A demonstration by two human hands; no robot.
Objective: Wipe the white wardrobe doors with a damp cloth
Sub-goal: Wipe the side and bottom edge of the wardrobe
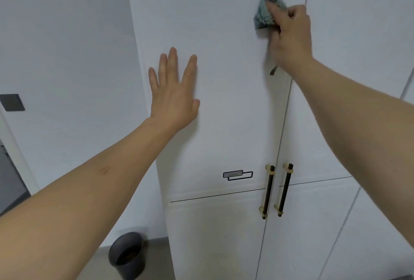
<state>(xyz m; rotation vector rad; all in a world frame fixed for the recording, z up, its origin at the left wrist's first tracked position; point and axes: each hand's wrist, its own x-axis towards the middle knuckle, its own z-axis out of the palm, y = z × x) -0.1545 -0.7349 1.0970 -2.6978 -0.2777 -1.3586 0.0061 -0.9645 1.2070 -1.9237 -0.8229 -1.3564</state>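
A tall white wardrobe door (224,91) fills the middle of the view. My right hand (291,33) grips a bunched grey-blue cloth (265,13) and holds it against the door's upper right part, close to the seam with the neighbouring door (358,78). My left hand (173,94) lies flat on the same door, lower and to the left, fingers straight and spread. Part of the cloth is hidden under my right fingers.
Two dark bar handles (267,190) (284,189) run down either side of the door seam. A small label (237,175) sits low on the left door. A dark bin (126,255) stands on the floor at the wardrobe's left corner. A dark wall switch (12,102) is far left.
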